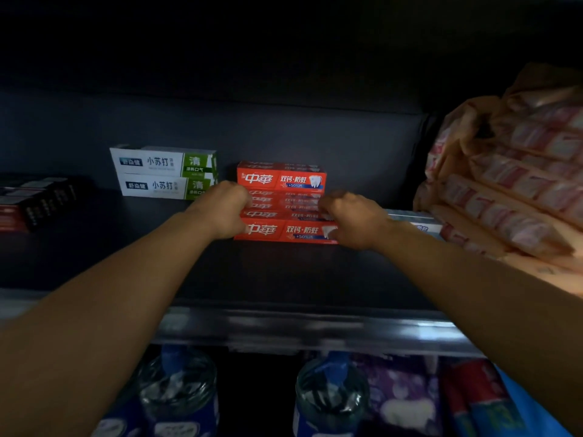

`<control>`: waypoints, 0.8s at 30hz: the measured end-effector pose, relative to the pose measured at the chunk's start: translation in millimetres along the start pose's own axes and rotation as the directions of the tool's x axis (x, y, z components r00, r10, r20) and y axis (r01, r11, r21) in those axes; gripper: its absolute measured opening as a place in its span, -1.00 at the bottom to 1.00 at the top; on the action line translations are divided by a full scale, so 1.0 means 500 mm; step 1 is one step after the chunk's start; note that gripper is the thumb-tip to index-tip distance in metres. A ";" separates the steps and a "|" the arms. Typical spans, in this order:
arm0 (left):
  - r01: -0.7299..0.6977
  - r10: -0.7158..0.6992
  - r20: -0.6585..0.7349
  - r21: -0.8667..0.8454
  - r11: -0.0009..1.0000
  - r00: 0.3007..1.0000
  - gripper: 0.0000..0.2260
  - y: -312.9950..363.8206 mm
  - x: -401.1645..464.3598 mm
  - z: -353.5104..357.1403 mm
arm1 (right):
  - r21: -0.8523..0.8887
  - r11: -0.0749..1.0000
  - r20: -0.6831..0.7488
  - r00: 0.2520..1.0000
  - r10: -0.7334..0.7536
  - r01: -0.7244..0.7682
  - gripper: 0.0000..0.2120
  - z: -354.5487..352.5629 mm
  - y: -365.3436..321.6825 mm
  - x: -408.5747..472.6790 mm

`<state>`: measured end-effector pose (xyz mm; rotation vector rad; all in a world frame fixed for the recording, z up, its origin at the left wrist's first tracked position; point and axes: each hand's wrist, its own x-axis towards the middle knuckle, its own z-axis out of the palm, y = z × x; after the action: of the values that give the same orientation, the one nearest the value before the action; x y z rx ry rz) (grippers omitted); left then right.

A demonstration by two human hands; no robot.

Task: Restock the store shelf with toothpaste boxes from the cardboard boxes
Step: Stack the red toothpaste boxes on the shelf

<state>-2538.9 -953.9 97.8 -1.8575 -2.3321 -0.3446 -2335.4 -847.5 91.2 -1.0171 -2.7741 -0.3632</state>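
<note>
You are gripping the stack of red cardboard toothpaste boxes (280, 212) with both hands, left hand (222, 209) and right hand (355, 220) curling round its ends; uneven pressure risks toppling the stack on the dark shelf (284, 279)

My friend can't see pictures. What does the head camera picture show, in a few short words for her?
Two bare hands, left hand and right hand, grip the ends of red toothpaste boxes stacked on a dark store shelf. White and green toothpaste boxes sit to the left, orange wrapped packs to the right, and water bottles stand below.
</note>
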 end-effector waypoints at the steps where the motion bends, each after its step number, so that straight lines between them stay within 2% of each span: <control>1: -0.007 0.007 0.000 -0.009 1.000 1.000 -0.61 0.007 -0.013 -0.011 | 0.000 1.000 -0.009 1.000 -0.002 0.002 -0.51 -0.010 -0.006 -0.009; 5: -0.037 0.037 0.013 -0.008 0.999 0.999 -0.61 0.042 -0.081 -0.060 | -0.002 1.000 -0.038 0.999 -0.015 0.015 -0.50 -0.061 -0.040 -0.065; 11: -0.085 0.084 0.026 0.040 0.996 0.996 -0.49 0.091 -0.215 -0.119 | 0.012 0.999 -0.071 0.996 -0.046 0.047 -0.57 -0.122 -0.098 -0.186; 15: -0.100 0.099 0.048 0.033 0.994 0.994 -0.53 0.115 -0.322 -0.127 | 0.016 0.997 -0.048 0.996 -0.077 0.078 -0.52 -0.129 -0.142 -0.284; 18: -0.144 0.143 0.078 0.007 0.989 0.987 -0.55 0.137 -0.403 -0.102 | 0.058 0.994 -0.042 0.995 -0.092 0.095 -0.54 -0.104 -0.179 -0.361; 22: -0.210 0.201 0.181 0.036 0.977 0.963 -0.72 0.167 -0.492 -0.013 | 0.099 0.985 0.004 0.989 -0.146 0.145 -0.57 -0.023 -0.229 -0.455; 24: -0.200 0.188 0.262 0.016 0.980 0.947 -0.65 0.173 -0.524 0.046 | 0.124 0.980 0.042 0.986 -0.163 0.157 -0.61 0.029 -0.250 -0.490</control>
<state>-2394.1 -1175.9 17.9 -2.2054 -2.2584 -0.0285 -2233.2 -1085.8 -1.6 -0.7901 -2.8933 -0.1893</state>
